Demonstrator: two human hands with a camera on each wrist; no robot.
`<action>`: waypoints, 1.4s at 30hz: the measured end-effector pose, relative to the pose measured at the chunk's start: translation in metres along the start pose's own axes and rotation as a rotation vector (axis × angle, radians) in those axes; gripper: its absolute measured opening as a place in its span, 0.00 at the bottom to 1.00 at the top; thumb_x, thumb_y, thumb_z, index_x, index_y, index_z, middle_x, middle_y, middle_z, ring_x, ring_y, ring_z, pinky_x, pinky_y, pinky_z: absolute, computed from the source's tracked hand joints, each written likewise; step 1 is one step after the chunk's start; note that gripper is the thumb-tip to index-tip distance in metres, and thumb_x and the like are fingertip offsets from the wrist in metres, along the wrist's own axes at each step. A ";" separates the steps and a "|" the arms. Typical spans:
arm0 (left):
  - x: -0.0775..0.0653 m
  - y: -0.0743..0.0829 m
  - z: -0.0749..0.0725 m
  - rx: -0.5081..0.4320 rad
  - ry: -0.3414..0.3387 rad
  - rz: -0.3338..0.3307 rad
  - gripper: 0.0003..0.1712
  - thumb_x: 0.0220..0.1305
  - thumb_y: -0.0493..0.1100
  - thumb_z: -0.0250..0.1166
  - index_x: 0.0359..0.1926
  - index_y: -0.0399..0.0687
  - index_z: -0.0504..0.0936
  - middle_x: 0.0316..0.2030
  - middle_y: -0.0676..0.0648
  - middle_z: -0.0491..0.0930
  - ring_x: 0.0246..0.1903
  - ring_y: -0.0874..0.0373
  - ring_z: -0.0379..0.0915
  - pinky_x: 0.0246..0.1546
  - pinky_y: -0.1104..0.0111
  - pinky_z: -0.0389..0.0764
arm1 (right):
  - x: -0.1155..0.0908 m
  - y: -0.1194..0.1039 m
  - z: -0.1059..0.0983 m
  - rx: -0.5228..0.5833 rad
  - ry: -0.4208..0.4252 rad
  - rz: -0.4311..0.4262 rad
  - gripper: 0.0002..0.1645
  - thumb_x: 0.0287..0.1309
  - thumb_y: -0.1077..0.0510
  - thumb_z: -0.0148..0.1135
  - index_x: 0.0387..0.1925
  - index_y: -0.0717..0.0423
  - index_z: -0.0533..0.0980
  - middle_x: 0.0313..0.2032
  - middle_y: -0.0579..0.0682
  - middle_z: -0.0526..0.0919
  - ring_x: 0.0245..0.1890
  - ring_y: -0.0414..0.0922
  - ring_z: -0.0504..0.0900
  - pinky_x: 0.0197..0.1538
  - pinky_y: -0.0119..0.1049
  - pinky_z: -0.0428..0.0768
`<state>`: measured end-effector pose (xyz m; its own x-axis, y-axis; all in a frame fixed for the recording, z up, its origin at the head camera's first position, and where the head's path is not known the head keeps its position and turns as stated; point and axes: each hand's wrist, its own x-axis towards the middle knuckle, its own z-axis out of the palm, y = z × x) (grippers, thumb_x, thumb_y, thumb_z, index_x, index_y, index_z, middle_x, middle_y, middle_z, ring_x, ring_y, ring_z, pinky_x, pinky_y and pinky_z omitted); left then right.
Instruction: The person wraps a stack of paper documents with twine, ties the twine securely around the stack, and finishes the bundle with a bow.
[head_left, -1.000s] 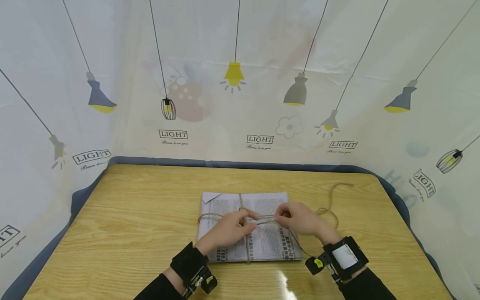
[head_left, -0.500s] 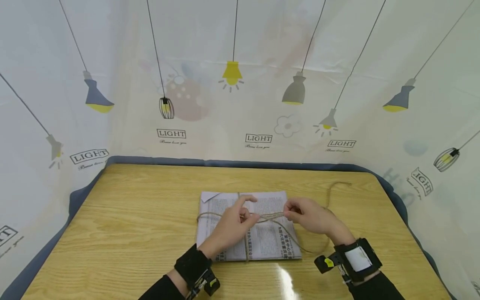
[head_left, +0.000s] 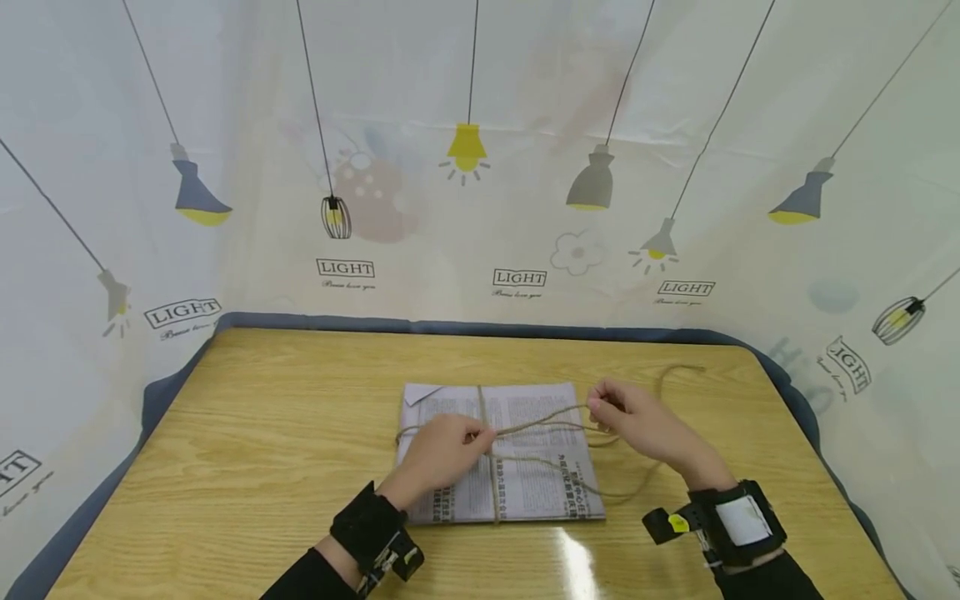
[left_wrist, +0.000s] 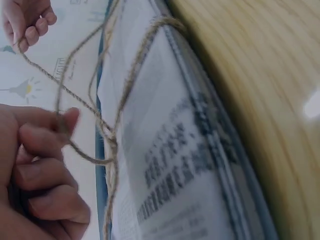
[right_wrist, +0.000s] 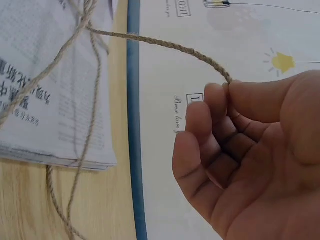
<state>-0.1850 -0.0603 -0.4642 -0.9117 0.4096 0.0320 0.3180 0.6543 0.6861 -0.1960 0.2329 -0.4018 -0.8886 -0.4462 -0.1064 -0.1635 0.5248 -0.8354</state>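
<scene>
A flat stack of folded newspaper (head_left: 525, 492) lies on the table, brown twine (head_left: 494, 492) crossing it both ways. At the crossing, my left hand (head_left: 442, 454) pinches the twine between thumb and index finger, the other fingers curled. In the left wrist view, a loop of twine (left_wrist: 82, 155) passes at those fingertips. My right hand (head_left: 637, 421) is raised beyond the stack's right side. Its thumb and index finger pinch a twine end (right_wrist: 220, 70), which runs back to the crossing. Another loose strand (right_wrist: 92, 125) trails over the stack's right edge.
The wooden table (head_left: 285, 400) carries the stack near its middle. A slack length of twine (head_left: 660, 379) curls on the tabletop to the right. Behind rises a pale curtain (head_left: 420, 292) printed with lamps. Both wrists wear black camera straps (head_left: 738, 521).
My right hand has moved right and up, drawing the pinched twine out from the crossing. My left hand's raised index finger has come down to the thumb at the crossing.
</scene>
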 end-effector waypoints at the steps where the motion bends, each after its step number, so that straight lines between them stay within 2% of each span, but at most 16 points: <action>1: 0.000 0.000 0.000 -0.007 -0.009 0.005 0.17 0.72 0.50 0.55 0.35 0.53 0.88 0.16 0.55 0.75 0.13 0.64 0.56 0.19 0.73 0.58 | 0.000 -0.001 -0.001 0.024 -0.007 -0.005 0.14 0.75 0.53 0.45 0.41 0.62 0.68 0.31 0.58 0.69 0.28 0.44 0.68 0.32 0.35 0.71; 4: 0.002 0.003 0.001 -0.065 -0.059 0.007 0.14 0.71 0.47 0.57 0.41 0.49 0.88 0.24 0.52 0.82 0.15 0.65 0.60 0.22 0.73 0.63 | -0.002 -0.005 -0.003 0.073 -0.025 -0.018 0.17 0.75 0.51 0.44 0.41 0.63 0.66 0.31 0.56 0.67 0.28 0.42 0.68 0.33 0.36 0.70; 7: 0.005 0.010 0.002 -0.169 -0.127 -0.027 0.16 0.72 0.48 0.56 0.46 0.46 0.86 0.23 0.46 0.82 0.15 0.64 0.61 0.22 0.72 0.63 | -0.004 -0.010 -0.005 0.122 -0.036 -0.055 0.16 0.76 0.52 0.43 0.40 0.63 0.66 0.30 0.55 0.66 0.28 0.43 0.67 0.34 0.36 0.69; 11: 0.009 0.020 0.005 -0.372 -0.195 -0.150 0.24 0.75 0.57 0.49 0.47 0.46 0.85 0.17 0.45 0.78 0.14 0.60 0.59 0.20 0.71 0.59 | -0.006 -0.015 -0.007 0.177 -0.051 -0.126 0.15 0.76 0.54 0.42 0.39 0.64 0.65 0.30 0.55 0.67 0.29 0.47 0.67 0.35 0.37 0.70; 13: 0.010 0.024 0.006 -0.474 -0.206 -0.211 0.28 0.74 0.61 0.46 0.48 0.47 0.84 0.18 0.47 0.76 0.15 0.61 0.58 0.19 0.71 0.57 | -0.006 -0.017 -0.007 0.196 -0.060 -0.152 0.15 0.76 0.55 0.42 0.40 0.65 0.65 0.31 0.55 0.68 0.30 0.48 0.69 0.36 0.37 0.71; 15: 0.011 0.028 0.006 -0.552 -0.202 -0.249 0.28 0.74 0.62 0.46 0.48 0.48 0.84 0.18 0.48 0.75 0.14 0.61 0.58 0.19 0.71 0.57 | -0.007 -0.019 -0.008 0.212 -0.062 -0.163 0.15 0.76 0.55 0.42 0.41 0.65 0.66 0.32 0.54 0.69 0.32 0.48 0.70 0.38 0.37 0.73; 17: 0.013 0.031 0.006 -0.586 -0.193 -0.266 0.26 0.75 0.59 0.47 0.49 0.48 0.83 0.19 0.49 0.74 0.14 0.61 0.56 0.18 0.71 0.57 | -0.007 -0.020 -0.008 0.228 -0.061 -0.171 0.15 0.76 0.54 0.42 0.42 0.65 0.66 0.33 0.53 0.70 0.33 0.46 0.71 0.39 0.37 0.73; 20: 0.014 0.032 0.006 -0.588 -0.178 -0.270 0.23 0.75 0.57 0.48 0.48 0.49 0.84 0.18 0.50 0.73 0.14 0.61 0.56 0.18 0.70 0.58 | -0.007 -0.019 -0.009 0.238 -0.065 -0.185 0.14 0.76 0.55 0.42 0.42 0.64 0.66 0.32 0.55 0.69 0.32 0.45 0.71 0.39 0.37 0.74; 24: 0.015 0.032 0.008 -0.623 -0.190 -0.294 0.31 0.74 0.63 0.46 0.49 0.45 0.83 0.17 0.51 0.72 0.14 0.61 0.56 0.17 0.71 0.57 | -0.006 -0.018 -0.008 0.225 -0.134 -0.214 0.13 0.76 0.57 0.42 0.40 0.64 0.67 0.31 0.57 0.70 0.31 0.43 0.71 0.39 0.37 0.74; 27: 0.016 0.034 0.011 -0.676 -0.194 -0.333 0.35 0.71 0.68 0.46 0.48 0.43 0.84 0.15 0.52 0.70 0.14 0.63 0.56 0.16 0.72 0.56 | -0.006 -0.018 -0.005 0.238 -0.222 -0.214 0.13 0.75 0.58 0.44 0.41 0.65 0.68 0.32 0.54 0.71 0.33 0.41 0.73 0.42 0.35 0.77; 31: 0.020 0.040 0.017 -0.771 -0.176 -0.385 0.30 0.69 0.63 0.54 0.44 0.41 0.85 0.13 0.55 0.68 0.13 0.64 0.53 0.15 0.72 0.54 | -0.003 -0.016 0.003 0.267 -0.334 -0.227 0.11 0.74 0.60 0.46 0.42 0.66 0.69 0.34 0.49 0.73 0.35 0.38 0.75 0.45 0.34 0.78; 34: 0.021 0.044 0.021 -0.826 -0.161 -0.410 0.22 0.69 0.55 0.59 0.43 0.40 0.85 0.13 0.55 0.66 0.13 0.65 0.52 0.15 0.73 0.54 | 0.000 -0.012 0.007 0.265 -0.366 -0.230 0.10 0.74 0.60 0.46 0.43 0.65 0.70 0.36 0.52 0.75 0.37 0.37 0.76 0.46 0.34 0.78; 36: 0.022 0.045 0.022 -0.844 -0.154 -0.419 0.18 0.68 0.51 0.59 0.41 0.41 0.85 0.14 0.56 0.66 0.13 0.65 0.52 0.14 0.74 0.55 | 0.003 -0.008 0.006 0.236 -0.316 -0.208 0.11 0.74 0.59 0.47 0.44 0.64 0.71 0.38 0.56 0.76 0.39 0.37 0.78 0.48 0.33 0.79; 38: 0.022 0.046 0.022 -0.846 -0.157 -0.419 0.16 0.69 0.51 0.58 0.38 0.42 0.83 0.14 0.56 0.66 0.13 0.65 0.53 0.15 0.74 0.56 | 0.004 0.000 0.003 0.136 -0.199 -0.172 0.12 0.74 0.58 0.47 0.46 0.62 0.73 0.40 0.58 0.77 0.40 0.39 0.79 0.47 0.33 0.79; 40: 0.021 0.046 0.021 -0.842 -0.165 -0.418 0.16 0.70 0.51 0.57 0.35 0.44 0.82 0.15 0.56 0.65 0.13 0.65 0.53 0.15 0.74 0.56 | 0.005 0.011 -0.001 -0.035 -0.062 -0.124 0.10 0.72 0.60 0.49 0.47 0.61 0.74 0.42 0.58 0.79 0.42 0.43 0.79 0.47 0.36 0.79; 42: 0.020 0.046 0.019 -0.825 -0.179 -0.410 0.16 0.70 0.51 0.56 0.32 0.46 0.81 0.14 0.56 0.64 0.13 0.65 0.52 0.16 0.74 0.57 | 0.004 0.025 -0.004 -0.273 0.041 -0.070 0.09 0.68 0.63 0.55 0.47 0.59 0.76 0.43 0.56 0.80 0.43 0.48 0.79 0.46 0.41 0.79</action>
<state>-0.1835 -0.0099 -0.4462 -0.8366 0.3833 -0.3913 -0.3665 0.1392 0.9199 -0.2058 0.2472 -0.4208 -0.8868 -0.4613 -0.0270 -0.3294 0.6720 -0.6633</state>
